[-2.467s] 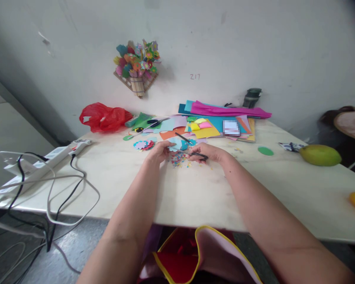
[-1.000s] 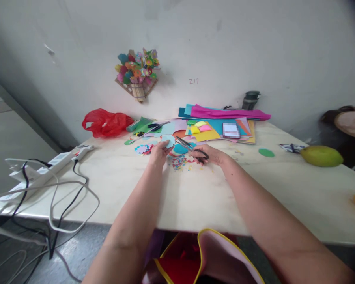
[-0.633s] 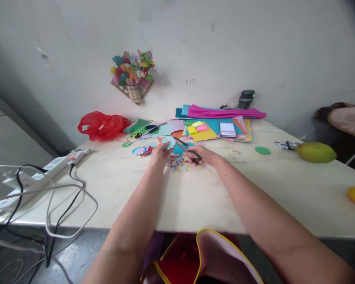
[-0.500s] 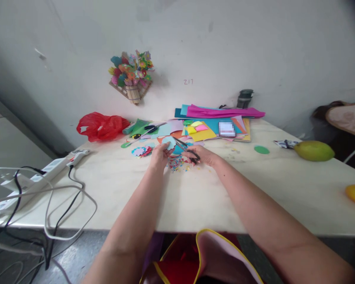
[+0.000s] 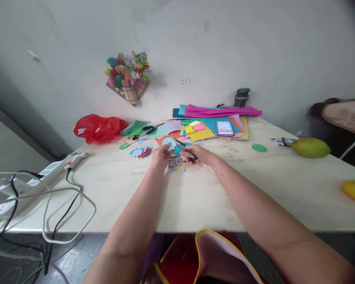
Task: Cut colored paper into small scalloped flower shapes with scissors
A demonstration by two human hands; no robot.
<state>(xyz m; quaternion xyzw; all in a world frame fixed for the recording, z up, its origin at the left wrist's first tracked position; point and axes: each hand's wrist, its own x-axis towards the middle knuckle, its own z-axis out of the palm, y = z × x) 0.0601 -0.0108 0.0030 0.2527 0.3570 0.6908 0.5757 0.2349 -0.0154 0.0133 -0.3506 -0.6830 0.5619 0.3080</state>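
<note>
Frame centre: pale blue paper [image 5: 169, 143] pinched in nearly closed left hand [image 5: 161, 156], presumably so 1 edge is presented to scissors [image 5: 192, 156] | scissors gripped by curled right hand [image 5: 201, 154] | scraps [image 5: 177, 164] bunched just below, likely since cutting is done there

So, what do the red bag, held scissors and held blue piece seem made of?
Red bag: likely thin plastic, slightly glossy; crinkled and translucent.
Held scissors: slim grey blades suggest metal; dull black handles, probably plastic.
Held blue piece: matte and flat; paper or thin foam, can't tell.
</note>
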